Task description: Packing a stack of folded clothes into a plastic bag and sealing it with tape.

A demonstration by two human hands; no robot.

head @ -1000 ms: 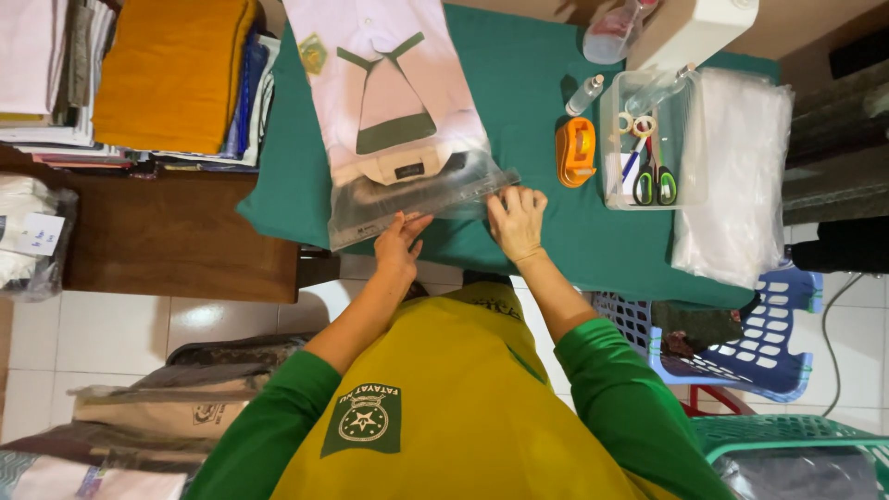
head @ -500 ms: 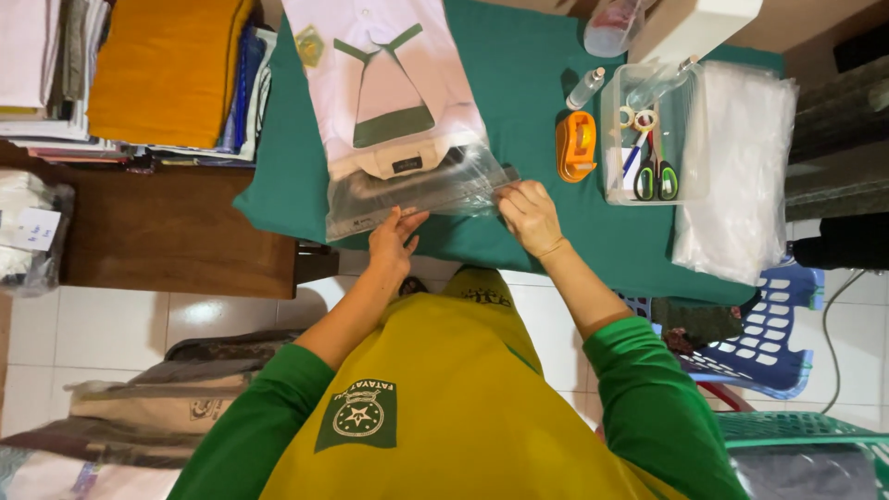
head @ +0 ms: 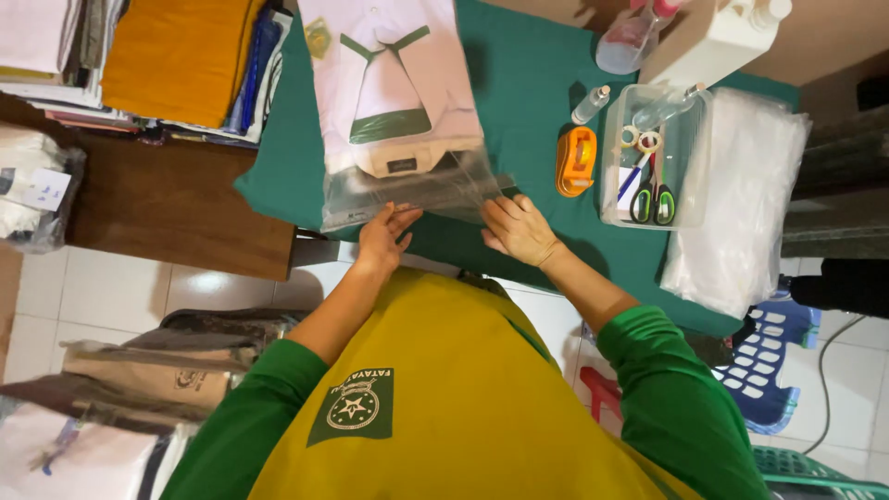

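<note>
Both hands pinch the open flap of the clear plastic bag (head: 407, 190): the left hand (head: 384, 236) grips its near edge between thumb and fingers, and the right hand (head: 519, 230) presses the flap's right corner flat with closed fingers. Inside the bag lies the folded white shirt with green trim (head: 389, 93), on the green table cloth (head: 528, 83). The shirt's long axis runs away from the person, collar at the far end and the bag mouth at the near end. If the flap folds crooked, I reckon it could crease or the slippery film could slide off the cloth edge. Right of the bag sit an orange tape dispenser (head: 576, 160), a clear tub with scissors (head: 653, 190) and a stack of plastic bags (head: 741, 204).
</note>
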